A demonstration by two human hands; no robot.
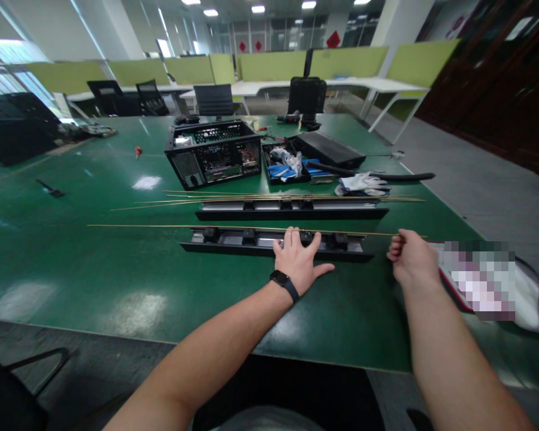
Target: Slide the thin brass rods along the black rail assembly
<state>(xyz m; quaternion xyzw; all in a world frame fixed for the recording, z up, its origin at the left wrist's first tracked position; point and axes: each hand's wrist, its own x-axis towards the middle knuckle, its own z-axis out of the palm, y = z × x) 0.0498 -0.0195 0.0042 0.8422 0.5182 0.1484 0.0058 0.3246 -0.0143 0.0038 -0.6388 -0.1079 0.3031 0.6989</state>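
My left hand [295, 257], wearing a black wristband, lies with spread fingers on the nearer long black rail [233, 248], which has several black blocks along its light channel. A thin brass-coloured rod [139, 225] runs along the back of that rail, under or beside my left fingertips. At its right end my right hand [411, 254] is closed around the rod, past the rail's end. Behind lies a second black rail [260, 214] with blocks. Several more thin brass rods [179, 202] are laid along it.
An open black computer case [220, 155] stands behind the rails. To its right are a box with gloves [287, 164], a black panel [327, 148], a black tube [399, 176] and a white glove [363, 184]. A whitish package [530, 293] lies at the right table edge.
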